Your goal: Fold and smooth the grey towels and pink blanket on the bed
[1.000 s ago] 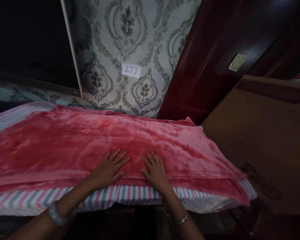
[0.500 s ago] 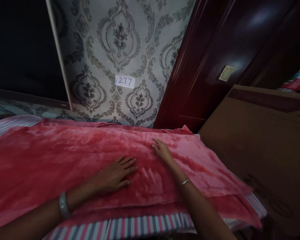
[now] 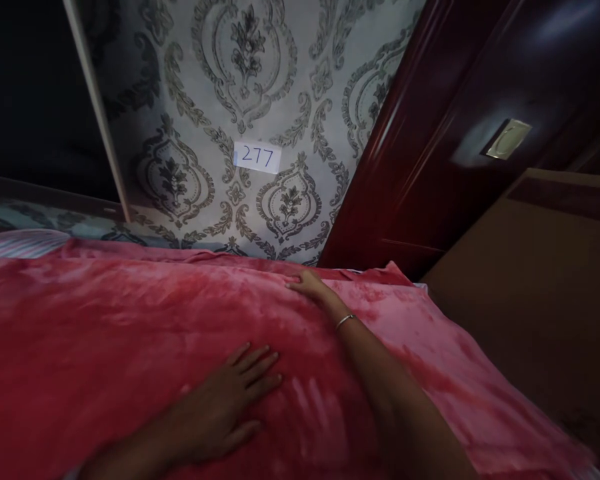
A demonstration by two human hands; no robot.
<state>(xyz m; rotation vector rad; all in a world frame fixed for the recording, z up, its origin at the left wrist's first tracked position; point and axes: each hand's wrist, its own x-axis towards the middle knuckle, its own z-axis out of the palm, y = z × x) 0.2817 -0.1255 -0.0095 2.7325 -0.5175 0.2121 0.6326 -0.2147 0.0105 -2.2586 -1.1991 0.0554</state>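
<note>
A plush pinkish-red blanket (image 3: 145,320) lies spread before me, its pile marked with lighter brushed streaks. My left hand (image 3: 230,400) rests flat on it near the front, palm down with fingers spread. At the far edge of the blanket's upper layer is my right hand (image 3: 307,285), its fingers pinched on the fabric there. A thin bracelet (image 3: 345,321) circles the right wrist. Behind that edge, a lower reddish layer (image 3: 180,252) shows along the wall.
Patterned wallpaper with a paper label (image 3: 257,157) reading 277 stands behind. A dark screen (image 3: 35,100) is at left. On the right are a dark red wooden panel (image 3: 405,180) and a large cardboard box (image 3: 535,293). Striped fabric (image 3: 25,244) shows at the far left.
My right hand has moved slightly left to the far edge and closed on the blanket. My left hand appears lower, still flat. The view has come closer.
</note>
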